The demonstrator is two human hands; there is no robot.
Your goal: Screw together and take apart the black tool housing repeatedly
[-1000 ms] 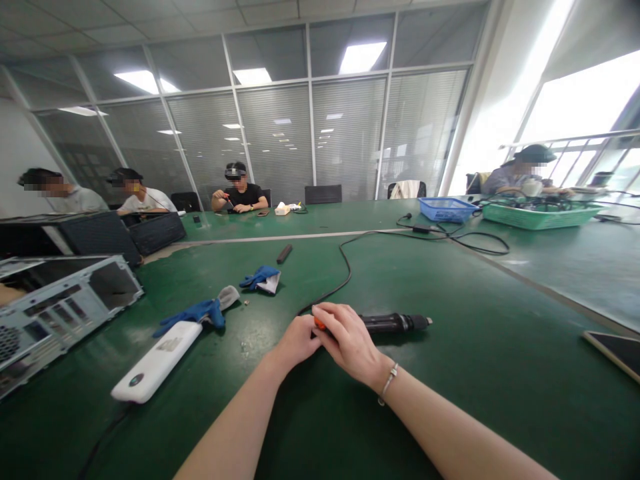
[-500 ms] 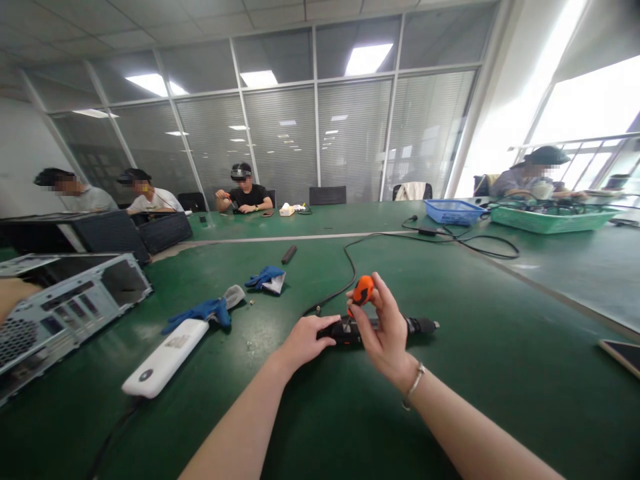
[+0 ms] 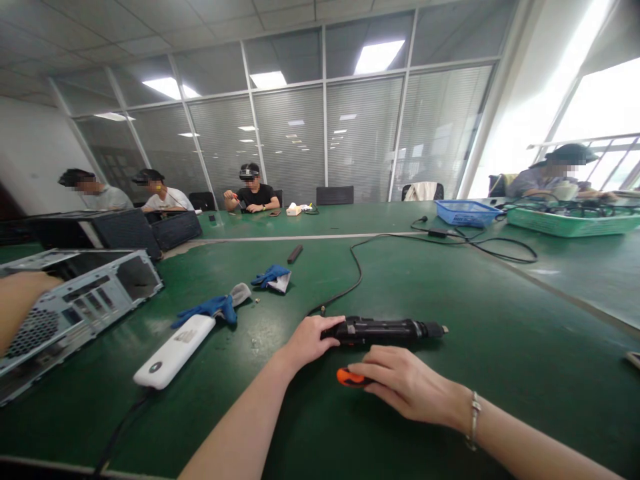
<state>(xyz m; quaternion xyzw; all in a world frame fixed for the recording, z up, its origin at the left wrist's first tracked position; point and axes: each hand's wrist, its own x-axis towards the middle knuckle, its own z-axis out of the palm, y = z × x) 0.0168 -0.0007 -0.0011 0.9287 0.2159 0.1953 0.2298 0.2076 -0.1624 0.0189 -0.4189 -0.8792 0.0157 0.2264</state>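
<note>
A black electric screwdriver [image 3: 383, 329] lies across the green table with its bit pointing right. My left hand [image 3: 311, 342] is closed around its rear end, where the cord comes out. Just in front of the tool, my right hand [image 3: 407, 380] is low over the table, its fingers pinching a small orange-and-black screwdriver [image 3: 350, 377]. The orange handle end sticks out to the left of the fingertips; the fingers hide the rest of it. Whether it touches the table I cannot tell.
Left lie a white power unit [image 3: 175, 351], blue gloves [image 3: 213, 309] and a metal computer case [image 3: 100, 293] with another person's arm [image 3: 25, 300] over it. Behind are a dark bar [image 3: 295, 254], a cord [image 3: 359, 267], a blue basket [image 3: 467, 215] and a green basket [image 3: 570, 223]. Several people sit around.
My right hand has come down and toward me from above the electric screwdriver, turning palm down with the orange screwdriver. My left hand stays on the tool. The view has shifted slightly left.
</note>
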